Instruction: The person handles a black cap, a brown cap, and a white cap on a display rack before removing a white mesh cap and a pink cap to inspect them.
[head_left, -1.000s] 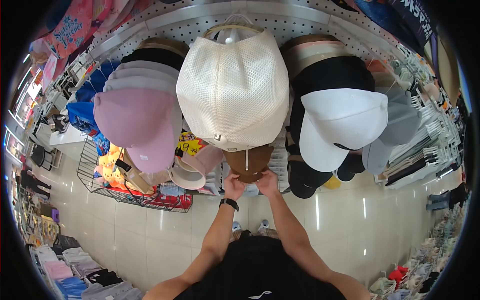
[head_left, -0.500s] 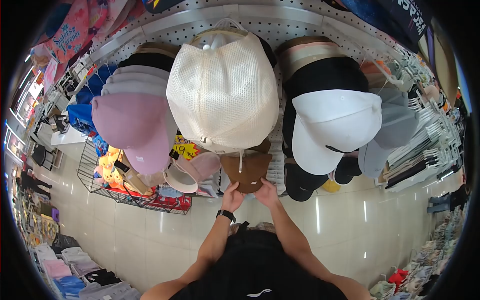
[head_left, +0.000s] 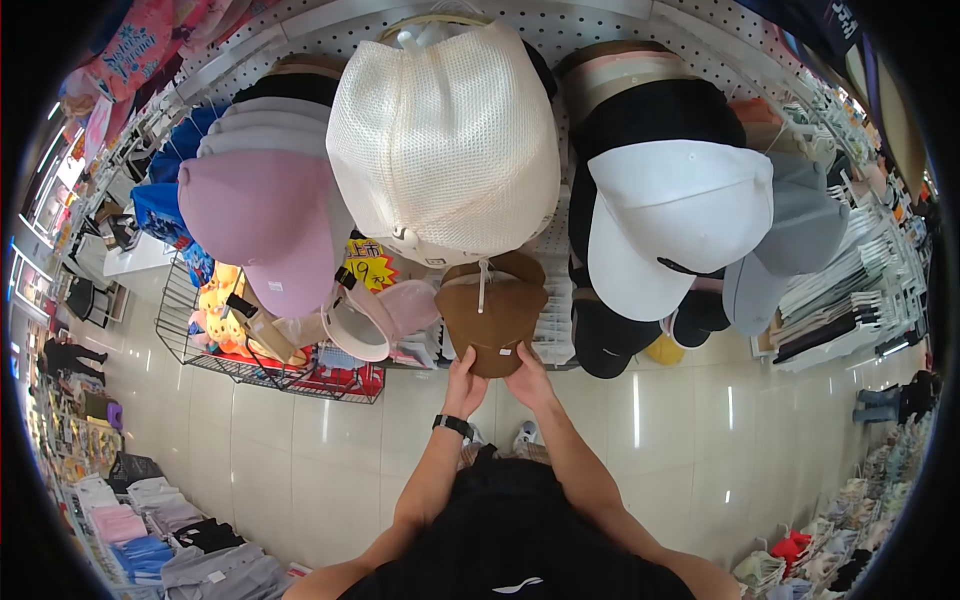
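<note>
A brown cap [head_left: 490, 315] with a small white tag on its brim hangs low at the middle of the rack. My left hand [head_left: 465, 385] grips the left side of its brim, thumb on top and the other fingers underneath. On the brim's right side, my right hand [head_left: 528, 378] holds it the same way. A metal hook end [head_left: 484, 285] sticks out above the cap's crown. Just above hangs a large cream mesh hat [head_left: 445, 145], which covers part of the hook area. A pink sun visor [head_left: 365, 320] is to the left of the brown cap.
A pink-mauve cap [head_left: 262, 225] hangs at left, a white cap [head_left: 680, 215] and a grey cap [head_left: 785, 240] at right. Black caps [head_left: 610, 335] hang lower right. A wire basket [head_left: 270, 378] juts out at lower left. Tiled floor [head_left: 650, 470] lies below.
The view has shifted, so the upper hats appear slightly higher. More of the brown cap shows below the cream hat, and both hands keep hold of its brim.
</note>
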